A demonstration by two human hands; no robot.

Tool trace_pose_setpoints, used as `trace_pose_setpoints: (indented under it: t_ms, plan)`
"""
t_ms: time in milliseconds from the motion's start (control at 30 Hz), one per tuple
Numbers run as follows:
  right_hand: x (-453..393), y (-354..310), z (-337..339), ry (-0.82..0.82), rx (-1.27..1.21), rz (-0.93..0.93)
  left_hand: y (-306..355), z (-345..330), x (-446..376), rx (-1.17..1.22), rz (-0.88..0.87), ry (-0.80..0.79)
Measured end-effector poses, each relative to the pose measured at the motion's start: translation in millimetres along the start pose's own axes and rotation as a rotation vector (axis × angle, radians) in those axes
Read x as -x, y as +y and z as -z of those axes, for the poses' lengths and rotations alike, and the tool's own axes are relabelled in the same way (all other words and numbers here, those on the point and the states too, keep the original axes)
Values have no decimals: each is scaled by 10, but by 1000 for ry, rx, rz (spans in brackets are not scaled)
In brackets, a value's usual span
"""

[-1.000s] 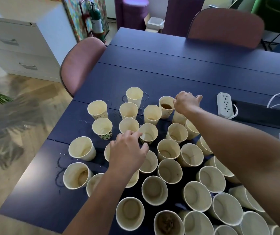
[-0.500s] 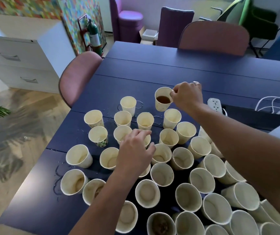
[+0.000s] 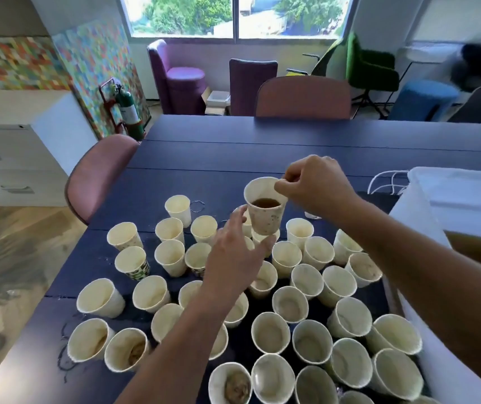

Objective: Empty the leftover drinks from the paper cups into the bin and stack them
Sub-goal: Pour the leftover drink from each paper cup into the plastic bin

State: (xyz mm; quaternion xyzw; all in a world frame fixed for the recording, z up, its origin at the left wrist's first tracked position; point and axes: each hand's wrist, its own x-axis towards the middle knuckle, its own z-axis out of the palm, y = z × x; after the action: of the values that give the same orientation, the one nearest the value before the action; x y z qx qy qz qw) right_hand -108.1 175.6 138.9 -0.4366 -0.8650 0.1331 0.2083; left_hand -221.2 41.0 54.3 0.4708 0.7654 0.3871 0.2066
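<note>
My right hand (image 3: 315, 186) holds one paper cup (image 3: 266, 209) up in the air above the others, my thumb and fingers (image 3: 284, 188) pinching its far right rim. The cup hangs upright from that pinch, its mouth facing me, with brown drink (image 3: 265, 203) showing low inside it. The body of the cup sits left of and below my knuckles, clear of the counter (image 3: 204, 158).

My left hand (image 3: 234, 258) is just below and to the left of that cup, fingers spread and relaxed, holding nothing. Its index fingertip (image 3: 243, 209) lies right beside the cup's left wall; whether it touches, I cannot tell. The thumb reaches out under the cup's base, near the rim of a cup standing beneath.

The rest of the paper cups (image 3: 288, 304) stand crowded on the dark blue counter around my left forearm, mouths up, some with brownish dregs. A white bin (image 3: 461, 199) stands at the right edge of the counter, beside my right forearm, with brown liquid visible in it.
</note>
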Motion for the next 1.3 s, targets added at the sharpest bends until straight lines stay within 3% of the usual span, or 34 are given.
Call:
trace_pose_setpoints:
  t_ms: [367, 467, 600, 667, 933, 1067, 1300]
  plan:
    - [898, 532, 444, 82, -55, -128, 498, -501, 393, -44, -140, -83]
    - [1096, 714, 458, 140, -229, -204, 591, -602, 439, -51, -187, -85]
    - [1392, 881, 447, 65, -695, -215, 769, -724, 469, -23, -218, -113]
    - [1498, 943, 398, 65, -770, -191, 839, -779, 476, 4, -248, -117]
    - [1765, 1104, 513, 328, -862, -255, 1217, -1075, 601, 100, -381, -253]
    - [1873, 1183, 740, 449, -769, -253, 1415, -1188, 657, 126, -433, -320]
    - [2001, 1465, 1134, 527, -568, -292, 1500, -1482, 713, -93, -531, -477]
